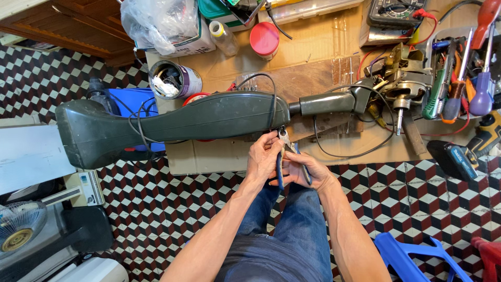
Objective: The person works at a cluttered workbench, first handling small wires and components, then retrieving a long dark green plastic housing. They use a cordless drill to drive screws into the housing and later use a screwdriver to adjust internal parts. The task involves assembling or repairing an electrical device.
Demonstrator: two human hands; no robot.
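Both of your hands met just below the long dark green appliance housing [172,121] that lay across the cardboard-covered counter [323,39]. Your left hand [262,158] had its fingers curled, the fingertips pinching at a black wire [273,99] where it dropped from the housing's underside. Your right hand [305,171] was wrapped around the blue handles of a pair of pliers [286,151], the metal nose pointing up toward the housing, right beside the left fingertips; whether the nose was actually biting the wire you could not have told from this view.

The housing's narrow neck ran right toward a bare electric motor [402,83] with loose wires around it. Past the motor lay a tray of screwdrivers [459,78] with green, purple and red handles, and a teal cordless drill [462,156] sat near the counter's edge. Behind the housing stood an open tin can [175,79], a red lid [264,38] and a crumpled plastic bag [156,21]. A multimeter [396,11] rested at the far edge. Your jeans-clad knees were over a floor of cube-patterned tiles [156,209], with a blue plastic stool [412,253] on your right.
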